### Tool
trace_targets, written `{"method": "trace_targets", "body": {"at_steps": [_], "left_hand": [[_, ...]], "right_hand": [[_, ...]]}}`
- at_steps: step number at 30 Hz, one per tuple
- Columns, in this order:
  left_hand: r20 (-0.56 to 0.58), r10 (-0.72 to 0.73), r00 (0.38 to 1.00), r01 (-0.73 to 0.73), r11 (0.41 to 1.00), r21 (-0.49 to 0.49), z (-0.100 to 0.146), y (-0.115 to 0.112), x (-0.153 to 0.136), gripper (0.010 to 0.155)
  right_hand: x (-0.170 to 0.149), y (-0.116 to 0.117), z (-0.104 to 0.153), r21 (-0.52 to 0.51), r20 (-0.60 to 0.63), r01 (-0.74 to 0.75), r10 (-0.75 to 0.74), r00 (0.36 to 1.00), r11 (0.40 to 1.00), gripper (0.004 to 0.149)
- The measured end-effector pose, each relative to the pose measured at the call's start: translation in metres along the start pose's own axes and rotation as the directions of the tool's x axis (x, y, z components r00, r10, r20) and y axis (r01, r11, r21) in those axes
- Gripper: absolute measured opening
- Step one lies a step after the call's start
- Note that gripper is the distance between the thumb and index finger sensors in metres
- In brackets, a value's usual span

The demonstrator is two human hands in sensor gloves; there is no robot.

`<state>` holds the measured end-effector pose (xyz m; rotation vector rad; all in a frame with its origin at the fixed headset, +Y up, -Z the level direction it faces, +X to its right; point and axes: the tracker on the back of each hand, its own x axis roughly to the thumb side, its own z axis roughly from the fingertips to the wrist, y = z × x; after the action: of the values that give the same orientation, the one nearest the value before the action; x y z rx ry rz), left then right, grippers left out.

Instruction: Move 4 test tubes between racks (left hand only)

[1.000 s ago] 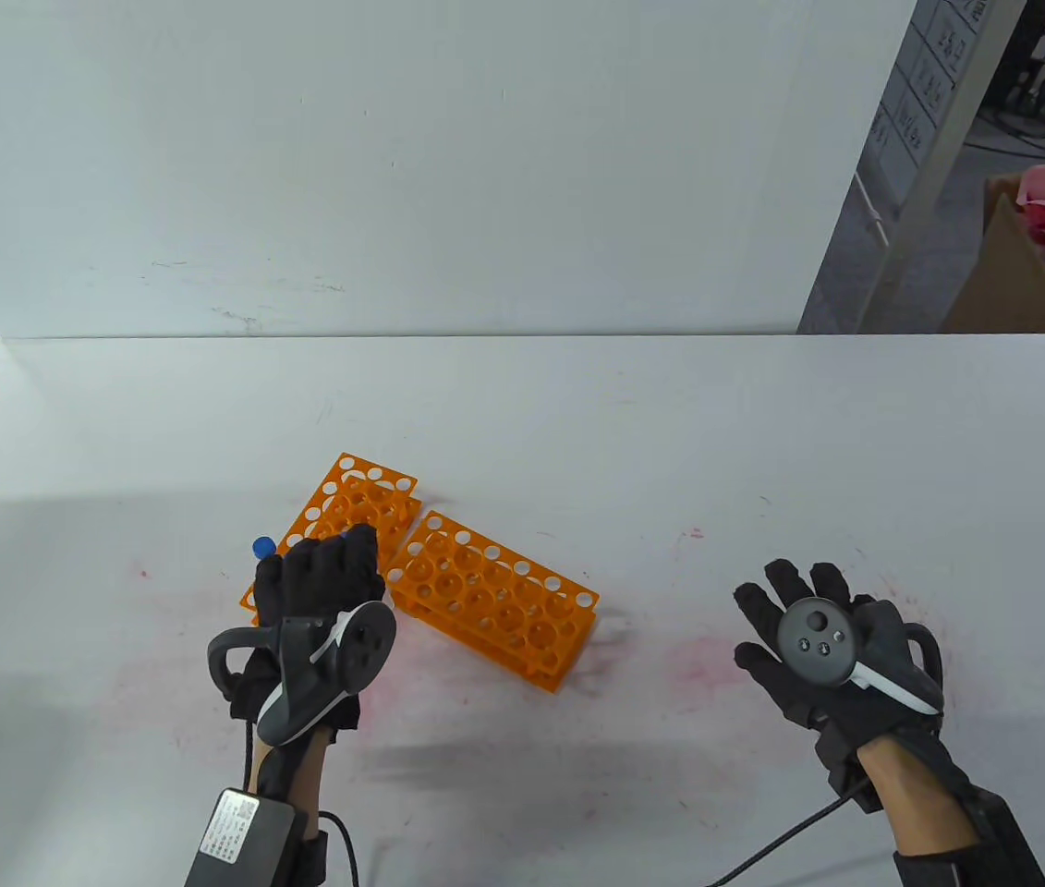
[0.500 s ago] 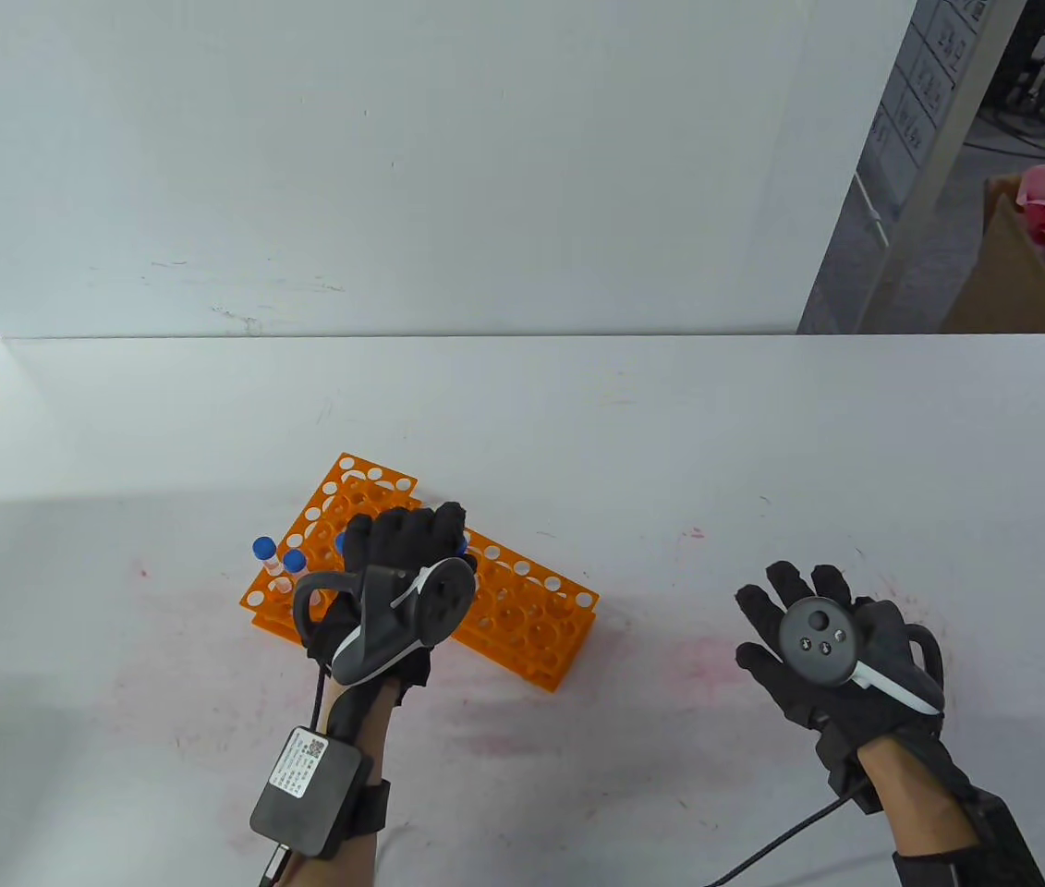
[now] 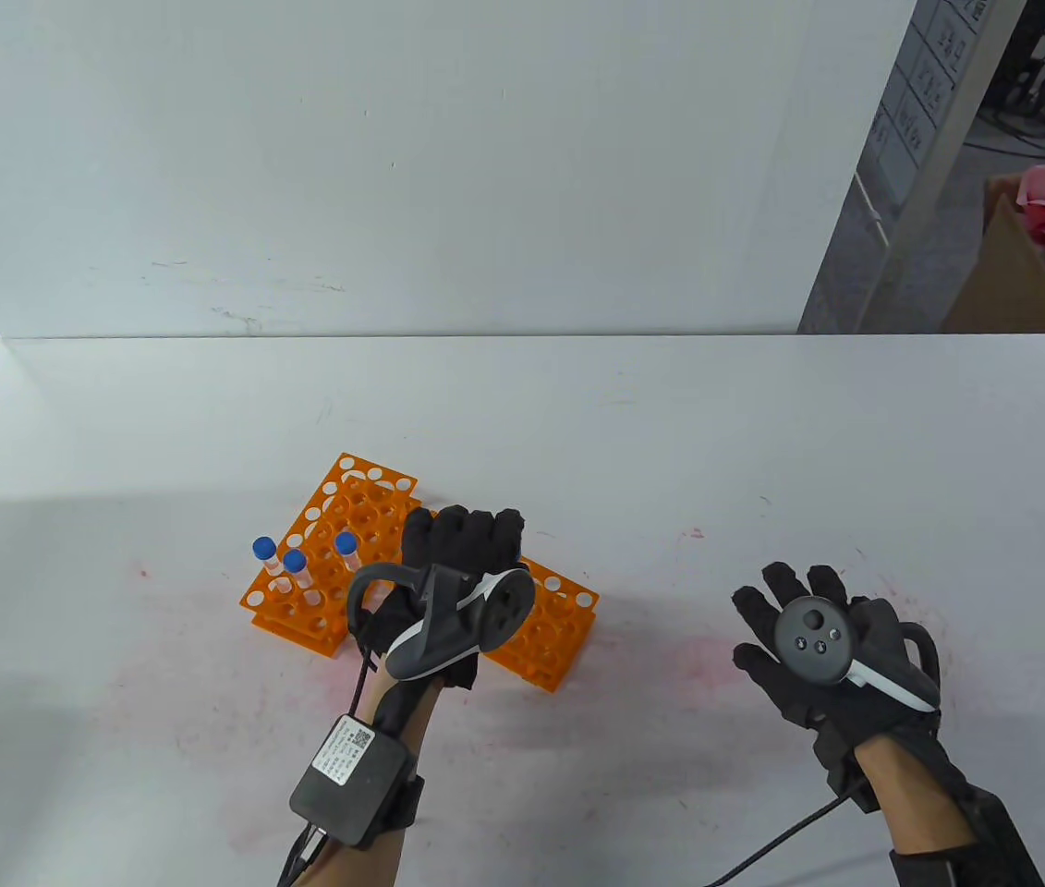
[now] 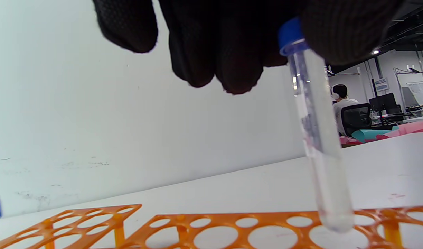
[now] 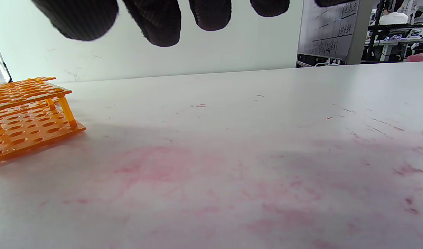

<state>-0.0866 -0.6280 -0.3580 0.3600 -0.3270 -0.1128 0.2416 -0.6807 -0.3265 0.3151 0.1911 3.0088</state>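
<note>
White tabletop (image 3: 762, 434), stained pink toward the near edge. Two orange racks side by side at centre-left, touching or nearly so: left rack (image 3: 337, 527) with three blue-capped tubes upright near its front-left end, one of them at (image 3: 347, 552); right rack (image 3: 550, 637) partly hidden under the left hand, no tube visible in its uncovered holes.

Left hand (image 3: 462, 564) above the right rack, fingers curled, gripping a fourth tube (image 4: 315, 138) by its blue cap. In the left wrist view, tube slightly tilted, rounded tip level with the rack's top plate at the rim of a hole, not clearly inside it.

Right hand (image 3: 818, 637) well apart on the right, flat and spread wide, holding nothing; fingertips (image 5: 156, 24) hanging just above bare tabletop in the right wrist view.

Step in hand, as judged: first of four transfers, carry done, insertion not yet made.

Next move, as judged: straighten the tube, centre the tip over a hole, lower until seated, then loosen the fingers and reach for the next tube. Risk of catching the tip on the plate between holes if lowered tilted.
</note>
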Motion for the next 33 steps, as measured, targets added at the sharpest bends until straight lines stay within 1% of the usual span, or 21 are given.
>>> {"method": "trace_targets", "body": {"at_steps": [4, 7, 22, 33], "left_hand": [[0.047, -0.046, 0.998, 0.046, 0.999, 0.007, -0.002, -0.004, 0.011, 0.059], [0.058, -0.04, 0.998, 0.041, 0.999, -0.008, -0.003, -0.006, 0.016, 0.059], [0.099, -0.074, 0.992, 0.084, 0.991, -0.104, -0.002, -0.029, 0.024, 0.059], [0.117, -0.089, 0.989, 0.104, 0.987, -0.126, -0.001, -0.036, 0.028, 0.059]], "right_hand": [[0.0, 0.0, 0.0, 0.005, -0.004, 0.005, -0.005, 1.0, 1.0, 0.063], [0.0, 0.0, 0.0, 0.007, -0.006, 0.007, -0.007, 1.0, 1.0, 0.063], [-0.001, 0.001, -0.001, 0.015, -0.007, 0.012, -0.011, 1.0, 1.0, 0.063], [-0.001, 0.001, -0.001, 0.019, -0.004, 0.011, -0.011, 1.0, 1.0, 0.063]]}}
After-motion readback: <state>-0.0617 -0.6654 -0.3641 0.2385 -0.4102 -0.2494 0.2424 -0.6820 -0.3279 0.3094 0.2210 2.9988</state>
